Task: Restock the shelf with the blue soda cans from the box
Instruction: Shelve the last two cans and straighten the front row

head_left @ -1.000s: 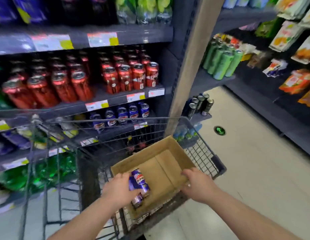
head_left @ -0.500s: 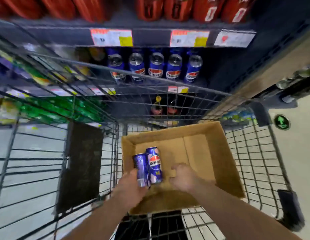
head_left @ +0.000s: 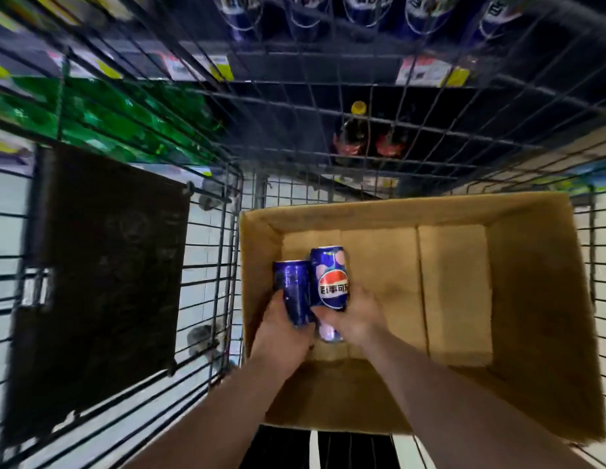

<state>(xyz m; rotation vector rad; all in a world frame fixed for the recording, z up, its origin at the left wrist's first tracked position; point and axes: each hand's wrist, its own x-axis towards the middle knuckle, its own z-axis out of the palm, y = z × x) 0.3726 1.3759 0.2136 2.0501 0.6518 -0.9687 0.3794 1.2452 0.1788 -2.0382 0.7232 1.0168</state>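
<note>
Hands close together, low in the box [head_left: 531,265]: left hand [head_left: 281,330] grips the plain blue can [head_left: 295,289]; touching it, the logo can [head_left: 332,282] is gripped by right hand [head_left: 357,319]. Box otherwise looks empty. Shelf cans [head_left: 359,8] stand beyond the hands. Likely last two to shelve.

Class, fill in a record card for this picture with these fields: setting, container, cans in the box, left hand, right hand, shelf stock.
setting: shop aisle, wire trolley facing drinks shelves
container: open cardboard box inside the trolley
cans in the box: two, side by side, both held
left hand: grips the left blue can
right hand: grips the logo blue can
shelf stock: row of shelved blue cans at the top edge, blurred
</note>
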